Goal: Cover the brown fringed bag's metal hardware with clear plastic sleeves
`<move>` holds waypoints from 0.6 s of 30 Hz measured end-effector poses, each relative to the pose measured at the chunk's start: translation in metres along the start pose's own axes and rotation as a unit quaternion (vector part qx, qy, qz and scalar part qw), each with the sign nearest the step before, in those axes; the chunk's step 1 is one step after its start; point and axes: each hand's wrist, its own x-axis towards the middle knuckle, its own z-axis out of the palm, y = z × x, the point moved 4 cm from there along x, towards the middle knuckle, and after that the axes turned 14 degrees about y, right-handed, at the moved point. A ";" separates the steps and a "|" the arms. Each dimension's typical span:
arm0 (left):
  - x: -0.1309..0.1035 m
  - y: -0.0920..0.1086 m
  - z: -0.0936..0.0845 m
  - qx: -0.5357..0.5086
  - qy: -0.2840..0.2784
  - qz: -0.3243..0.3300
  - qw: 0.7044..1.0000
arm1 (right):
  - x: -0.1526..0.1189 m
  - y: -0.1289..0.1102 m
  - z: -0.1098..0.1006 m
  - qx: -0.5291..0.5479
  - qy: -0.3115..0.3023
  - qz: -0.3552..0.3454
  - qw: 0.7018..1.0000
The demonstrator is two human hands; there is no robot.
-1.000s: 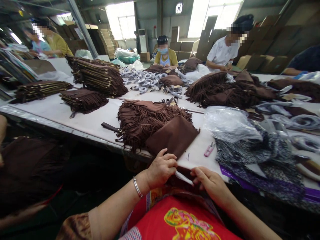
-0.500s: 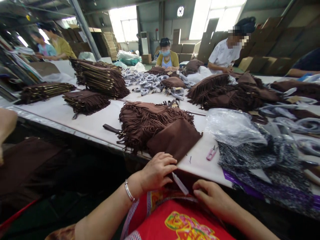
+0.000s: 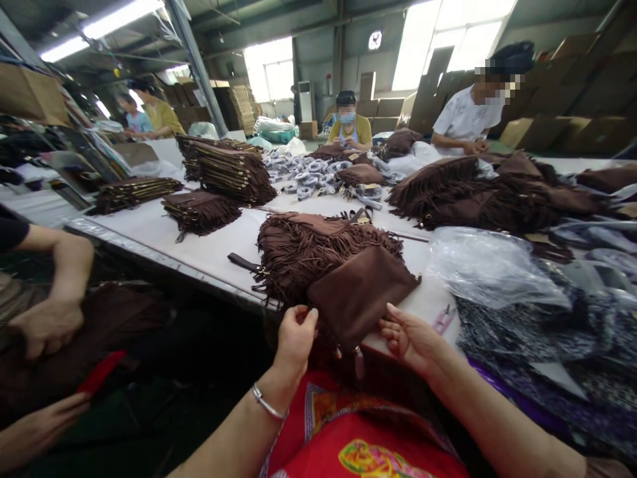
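Head view shows a smooth brown pouch (image 3: pixel 363 292) overlapping shaggy fringe (image 3: pixel 293 265).

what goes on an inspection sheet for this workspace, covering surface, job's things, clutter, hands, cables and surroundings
surface: white table, brown goods piled over much of it
job's things: smooth brown pouch, overlapping a fringed pile
clutter: pink snips and clear plastic to the pouch's right
hands: left hand at the pouch's left edge, right hand at its right; grip unclear
cables: nothing clearly seen
surroundings: co-worker in white across the table, boxes stacked behind
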 end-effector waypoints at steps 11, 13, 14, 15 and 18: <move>-0.044 0.018 -0.024 0.107 -0.042 0.320 0.940 | 0.005 -0.085 0.044 0.119 -0.078 -0.199 0.970; -0.059 0.020 -0.020 0.111 -0.117 0.396 0.904 | -0.004 -0.108 0.055 0.123 -0.120 -0.240 0.955; -0.066 0.020 -0.015 0.114 -0.162 0.423 0.885 | -0.007 -0.120 0.061 0.117 -0.138 -0.267 0.947; -0.070 0.020 -0.010 0.120 -0.198 0.442 0.867 | -0.009 -0.132 0.066 0.093 -0.145 -0.301 0.938; -0.069 0.022 0.007 0.142 -0.213 0.464 0.848 | 0.002 -0.167 0.074 -0.031 -0.092 -0.396 0.913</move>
